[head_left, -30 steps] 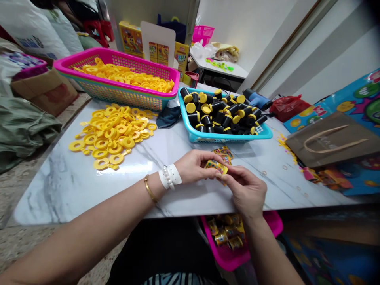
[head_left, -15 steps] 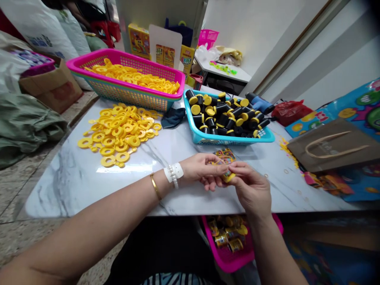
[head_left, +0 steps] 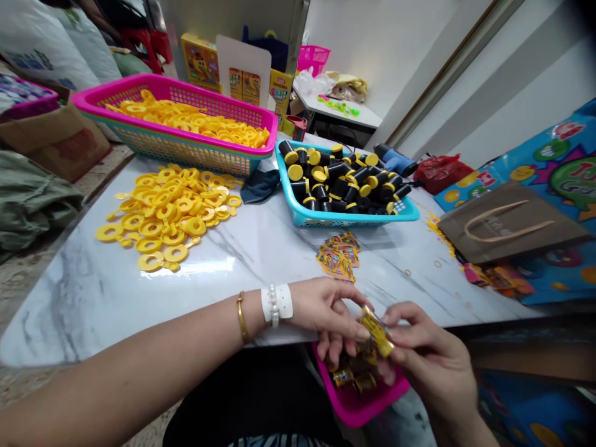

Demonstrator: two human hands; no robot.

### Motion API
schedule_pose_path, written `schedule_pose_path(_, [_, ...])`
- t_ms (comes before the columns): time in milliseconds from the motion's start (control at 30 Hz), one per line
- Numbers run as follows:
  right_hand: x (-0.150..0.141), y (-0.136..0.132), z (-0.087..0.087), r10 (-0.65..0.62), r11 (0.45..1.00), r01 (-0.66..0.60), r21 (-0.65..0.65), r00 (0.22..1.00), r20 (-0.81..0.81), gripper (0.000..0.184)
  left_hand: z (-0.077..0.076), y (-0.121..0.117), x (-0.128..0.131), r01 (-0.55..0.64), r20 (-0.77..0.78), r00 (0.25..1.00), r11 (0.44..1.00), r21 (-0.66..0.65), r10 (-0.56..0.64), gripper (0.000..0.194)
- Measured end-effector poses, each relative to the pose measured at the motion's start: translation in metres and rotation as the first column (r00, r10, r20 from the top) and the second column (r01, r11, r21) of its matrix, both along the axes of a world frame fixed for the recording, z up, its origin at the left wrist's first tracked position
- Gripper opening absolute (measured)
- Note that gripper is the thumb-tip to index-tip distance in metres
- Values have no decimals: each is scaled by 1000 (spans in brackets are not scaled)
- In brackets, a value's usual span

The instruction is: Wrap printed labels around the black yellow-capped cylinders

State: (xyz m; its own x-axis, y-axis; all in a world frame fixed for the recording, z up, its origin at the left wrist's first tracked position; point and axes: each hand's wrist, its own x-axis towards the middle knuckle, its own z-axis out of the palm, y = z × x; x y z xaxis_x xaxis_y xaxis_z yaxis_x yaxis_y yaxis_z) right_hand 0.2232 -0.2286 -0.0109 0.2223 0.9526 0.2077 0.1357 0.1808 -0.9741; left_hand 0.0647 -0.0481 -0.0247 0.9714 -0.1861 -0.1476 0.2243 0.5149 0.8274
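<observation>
My left hand point(head_left: 326, 313), with a bracelet and a white band at the wrist, pinches one end of a small yellow-labelled canister point(head_left: 376, 332). At the canister's other end, the fingertips of my right hand point(head_left: 431, 354) grip it. It is tilted and slightly blurred, just past the table's front edge. Below my hands is a pink basket point(head_left: 356, 417) with several similar shiny yellow canisters point(head_left: 343, 376) inside, partly hidden by my fingers. A loose fan of printed yellow labels point(head_left: 339, 256) lies on the marble-patterned table point(head_left: 261, 248) beyond my left hand.
A turquoise basket point(head_left: 344, 218) of black canisters with yellow ends stands behind the labels. Left of it are a heap of yellow ring pieces point(head_left: 162, 211) and a larger pink basket point(head_left: 174, 152) full of them. A brown paper bag point(head_left: 507, 223) leans at the right.
Both hands have moved toward me with the canister, from above the tabletop to over the pink basket below. The label pile, partly covered before, is now uncovered.
</observation>
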Motion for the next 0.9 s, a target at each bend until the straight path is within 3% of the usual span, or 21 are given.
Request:
schedule_pose_path(100, [4, -26, -2, 13, 991, 2, -132, 993, 113, 18, -3, -4, 3, -48, -60, 997, 994, 103, 54, 81])
schedule_pose_path(167, [5, -37, -12, 22, 987, 37, -155, 933, 359, 16, -2, 0, 3, -237, -74, 959, 921, 308, 272, 57])
schedule_pose_path(200, [5, -41, -18, 9, 991, 58, -117, 861, 509, 16, 0, 3, 3, -355, -39, 910, 823, 443, 413, 41])
schedule_pose_path(300, [7, -41, -30, -81, 997, 57, 59, 617, 783, 21, 6, 16, 1, -597, 204, 684, 376, 709, 701, 13])
schedule_pose_path(333, [8, -35, -30, -126, 992, 57, 113, 576, 808, 24, 7, 21, 0, -629, 264, 623, 272, 728, 736, 13])
schedule_pose_path(367, [9, -26, -28, -172, 984, 60, 168, 554, 815, 28, 9, 26, -1, -648, 294, 581, 212, 732, 759, 14])
schedule_pose_path(500, [12, 45, -16, -368, 927, 141, 348, 518, 772, 26, 8, 41, -5, -629, 274, 524, 150, 763, 807, 21])
schedule_pose_path(600, [16, 106, -18, -299, 953, 95, 289, 472, 829, 20, 6, 49, -6, -559, 243, 541, 129, 819, 805, 23])
schedule_pose_path(667, [19, 130, -26, -226, 972, 49, 230, 464, 857, 14, 5, 51, -7, -532, 237, 555, 121, 838, 798, 23])
schedule_pose_path(800, [21, 135, -37, -228, 967, 34, 253, 566, 792, 11, 4, 46, -7, -534, 246, 562, 119, 837, 790, 23])
schedule_pose_path(833, [21, 131, -38, -269, 956, 71, 284, 596, 757, 12, 4, 44, -6, -546, 234, 560, 141, 826, 795, 25])
schedule_pose_path(900, [17, 123, -35, -363, 925, 150, 349, 622, 694, 13, 4, 41, -5, -586, 181, 566, 238, 775, 804, 30])
